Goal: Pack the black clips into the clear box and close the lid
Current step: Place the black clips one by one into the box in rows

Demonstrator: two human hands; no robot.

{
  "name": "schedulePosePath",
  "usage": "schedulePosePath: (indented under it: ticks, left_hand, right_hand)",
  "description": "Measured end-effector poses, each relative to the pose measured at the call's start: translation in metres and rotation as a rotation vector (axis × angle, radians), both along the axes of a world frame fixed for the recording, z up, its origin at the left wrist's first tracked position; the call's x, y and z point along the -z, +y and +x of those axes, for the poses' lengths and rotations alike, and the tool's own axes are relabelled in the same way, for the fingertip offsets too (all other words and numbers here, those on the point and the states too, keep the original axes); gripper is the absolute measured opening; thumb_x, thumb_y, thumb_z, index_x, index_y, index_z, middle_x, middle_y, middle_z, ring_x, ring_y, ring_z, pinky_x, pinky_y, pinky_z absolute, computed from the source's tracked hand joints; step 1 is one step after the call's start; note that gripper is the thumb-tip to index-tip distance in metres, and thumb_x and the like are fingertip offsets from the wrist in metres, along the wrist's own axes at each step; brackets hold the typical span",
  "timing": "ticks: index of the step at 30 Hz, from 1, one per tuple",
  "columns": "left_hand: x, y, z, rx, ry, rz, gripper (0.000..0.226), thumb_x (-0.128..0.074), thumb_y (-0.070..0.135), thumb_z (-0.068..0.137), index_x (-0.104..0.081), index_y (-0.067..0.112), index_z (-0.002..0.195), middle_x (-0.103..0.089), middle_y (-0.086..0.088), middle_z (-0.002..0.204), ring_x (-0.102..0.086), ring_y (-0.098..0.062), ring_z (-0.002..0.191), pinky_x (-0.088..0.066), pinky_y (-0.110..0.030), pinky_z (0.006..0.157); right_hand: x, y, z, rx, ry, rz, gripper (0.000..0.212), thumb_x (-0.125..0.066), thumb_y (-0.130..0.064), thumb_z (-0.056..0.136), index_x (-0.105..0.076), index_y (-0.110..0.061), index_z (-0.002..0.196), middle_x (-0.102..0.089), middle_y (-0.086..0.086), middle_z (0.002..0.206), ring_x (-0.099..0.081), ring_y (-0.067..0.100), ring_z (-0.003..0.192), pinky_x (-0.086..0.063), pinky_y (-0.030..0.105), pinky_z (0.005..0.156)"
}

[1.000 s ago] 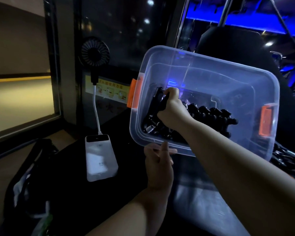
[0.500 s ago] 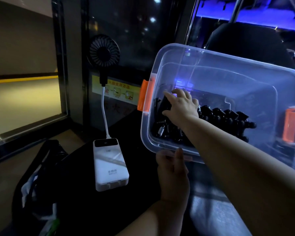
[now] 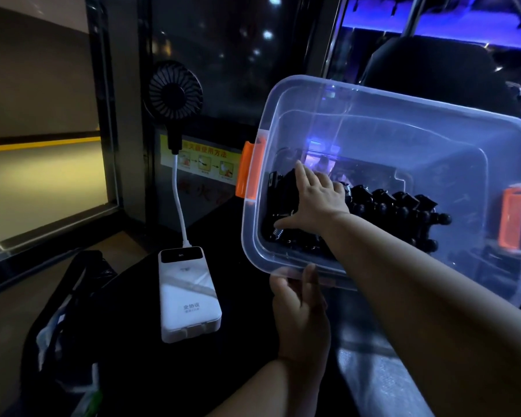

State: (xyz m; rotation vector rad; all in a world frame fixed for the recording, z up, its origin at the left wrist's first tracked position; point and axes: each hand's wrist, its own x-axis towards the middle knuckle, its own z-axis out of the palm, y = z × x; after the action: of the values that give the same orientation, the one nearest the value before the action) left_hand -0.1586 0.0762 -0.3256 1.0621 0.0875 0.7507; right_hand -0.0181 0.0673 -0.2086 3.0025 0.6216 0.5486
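a dim room is seen, lit mostly by blue strip light at the upper right and by a yellowish panel at the left behind dark glass. a dark counter [image 3: 139,341] is set below, its surface hardly readable in the gloom. on it a white power bank [image 3: 188,296] is laid flat, and a small black fan [image 3: 175,90] is raised from it on a white stalk. a yellow instruction sticker [image 3: 202,162] is fixed to the wall behind, and a dark bag [image 3: 63,311] is slumped at the left edge.

the clear box [image 3: 433,139] is tilted up toward the camera, with orange latches [image 3: 248,171] on both short ends. its near rim is gripped from below by the left hand [image 3: 301,308], fingers curled over the edge. the black clips [image 3: 397,209] are piled against the low wall inside. the right hand [image 3: 316,200] is spread flat on the pile, fingers extended, nothing being grasped. more dark pieces are glimpsed past the box at the far right, too dim to be identified.

the risk is judged to lie in the tilt: the whole load is carried on one rim hold, so the box could be twisted free or tipped further and clips spilled. clips left proud of the rim could also keep the lid from seating. no lid is seen.
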Motion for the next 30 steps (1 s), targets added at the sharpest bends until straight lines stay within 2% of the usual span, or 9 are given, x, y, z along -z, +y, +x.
schedulePosePath:
  ticks: [2, 8, 10, 13, 16, 19, 26, 28, 30]
  left_hand:
    - [0.0, 0.0, 0.0, 0.002, 0.011, -0.006, 0.025, -0.055, 0.036, 0.091, -0.045, 0.013, 0.092, -0.063, -0.018, 0.067, -0.05, -0.008, 0.049, -0.043, -0.023, 0.054]
    - [-0.001, 0.0, -0.001, -0.009, 0.032, -0.016, 0.026, -0.056, 0.037, 0.09, -0.047, 0.013, 0.091, -0.054, 0.002, 0.052, -0.049, -0.008, 0.048, -0.041, -0.023, 0.054]
    - [-0.001, 0.0, -0.001, -0.005, 0.05, -0.045, 0.03, -0.059, 0.042, 0.089, -0.047, 0.014, 0.091, -0.054, 0.002, 0.052, -0.049, -0.009, 0.049, -0.041, -0.027, 0.056]
    - [0.0, 0.001, 0.001, -0.008, 0.073, -0.05, 0.047, -0.058, 0.059, 0.072, -0.048, 0.016, 0.088, -0.055, 0.001, 0.055, -0.051, -0.013, 0.052, -0.041, -0.034, 0.062]
    - [0.001, 0.002, 0.0, -0.005, 0.075, -0.048, 0.052, -0.057, 0.061, 0.067, -0.048, 0.014, 0.087, -0.056, 0.002, 0.054, -0.05, -0.013, 0.052, -0.042, -0.037, 0.063]
    - [0.003, 0.001, 0.001, 0.002, 0.067, -0.04, 0.053, -0.057, 0.062, 0.067, -0.048, 0.014, 0.088, -0.056, 0.001, 0.058, -0.052, -0.014, 0.055, -0.045, -0.04, 0.064]
    - [-0.003, 0.003, -0.001, -0.001, 0.039, -0.013, 0.051, -0.058, 0.062, 0.068, -0.047, 0.016, 0.087, -0.055, 0.002, 0.053, -0.049, -0.013, 0.05, -0.042, -0.036, 0.06]
    - [-0.002, 0.002, 0.001, -0.025, 0.048, 0.032, 0.047, -0.059, 0.069, 0.07, -0.048, 0.026, 0.087, -0.063, -0.003, 0.062, -0.052, -0.017, 0.055, -0.045, -0.041, 0.063]
    - [-0.002, 0.003, 0.004, -0.046, 0.081, 0.054, 0.038, -0.059, 0.076, 0.068, -0.048, 0.041, 0.079, -0.067, -0.015, 0.074, -0.055, -0.021, 0.06, -0.047, -0.045, 0.067]
  right_hand:
    - [0.002, 0.001, 0.0, 0.0, -0.002, 0.013, 0.135, -0.069, -0.074, 0.06, 0.015, -0.021, 0.151, -0.002, -0.008, 0.16, -0.006, 0.024, 0.146, -0.014, 0.048, 0.116]
    - [0.002, -0.001, -0.002, 0.021, -0.009, -0.03, 0.134, -0.064, -0.078, 0.061, 0.018, -0.021, 0.15, 0.001, -0.005, 0.16, -0.007, 0.024, 0.145, -0.016, 0.048, 0.116]
    - [0.001, 0.002, -0.004, 0.041, -0.028, -0.065, 0.134, -0.062, -0.08, 0.062, 0.017, -0.019, 0.151, 0.0, -0.001, 0.16, -0.009, 0.025, 0.145, -0.016, 0.05, 0.115]
    - [-0.002, 0.007, -0.007, 0.033, -0.044, -0.092, 0.133, -0.063, -0.078, 0.063, 0.015, -0.018, 0.151, 0.003, -0.003, 0.16, -0.009, 0.025, 0.146, -0.019, 0.054, 0.113]
    - [-0.001, 0.008, -0.01, -0.026, -0.051, -0.074, 0.13, -0.068, -0.072, 0.063, 0.014, -0.024, 0.152, 0.009, -0.009, 0.16, -0.011, 0.025, 0.145, -0.022, 0.056, 0.112]
    - [0.002, 0.008, -0.009, -0.037, -0.046, -0.07, 0.127, -0.067, -0.072, 0.065, 0.012, -0.023, 0.152, 0.011, -0.012, 0.159, -0.013, 0.021, 0.145, -0.025, 0.052, 0.111]
    - [0.001, 0.001, -0.002, -0.067, 0.023, -0.052, 0.124, -0.061, -0.075, 0.068, 0.015, -0.024, 0.152, 0.019, -0.011, 0.158, -0.003, 0.02, 0.147, -0.014, 0.05, 0.116]
    - [-0.004, -0.004, -0.004, -0.1, 0.059, -0.032, 0.119, -0.057, -0.076, 0.071, 0.014, -0.027, 0.152, 0.019, -0.012, 0.158, 0.007, 0.017, 0.148, -0.008, 0.05, 0.118]
    - [-0.011, -0.013, -0.009, -0.121, 0.089, 0.038, 0.105, -0.05, -0.074, 0.078, 0.013, -0.032, 0.151, 0.019, -0.015, 0.158, 0.015, 0.013, 0.146, -0.001, 0.05, 0.118]
